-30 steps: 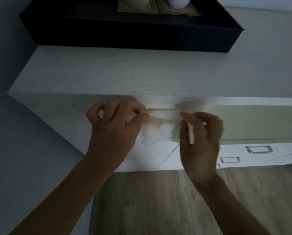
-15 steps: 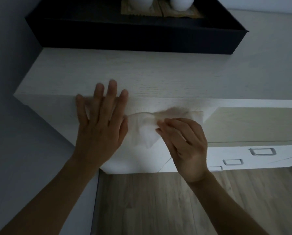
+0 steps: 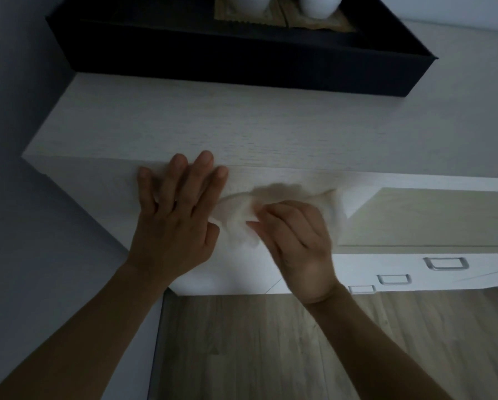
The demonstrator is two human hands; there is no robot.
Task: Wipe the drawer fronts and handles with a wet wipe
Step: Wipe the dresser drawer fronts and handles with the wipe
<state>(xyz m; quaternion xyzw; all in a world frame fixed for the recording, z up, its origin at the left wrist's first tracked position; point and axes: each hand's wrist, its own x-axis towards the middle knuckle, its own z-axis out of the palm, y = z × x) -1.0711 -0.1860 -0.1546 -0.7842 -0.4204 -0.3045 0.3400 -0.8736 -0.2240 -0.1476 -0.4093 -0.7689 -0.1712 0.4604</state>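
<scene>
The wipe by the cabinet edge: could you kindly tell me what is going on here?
A person is cleaning a pale cabinet. The right hand pinches a crumpled white wet wipe against the cabinet's front face, just below the top edge. The left hand lies flat beside it, fingers straight, over that edge. The metal drawer handles at the lower right are untouched, and a dark tray sits on top.

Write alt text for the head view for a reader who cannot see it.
A person's right hand holds a wipe against the front of a pale cabinet, while the left hand lies flat beside it. A dark tray sits on top.
</scene>
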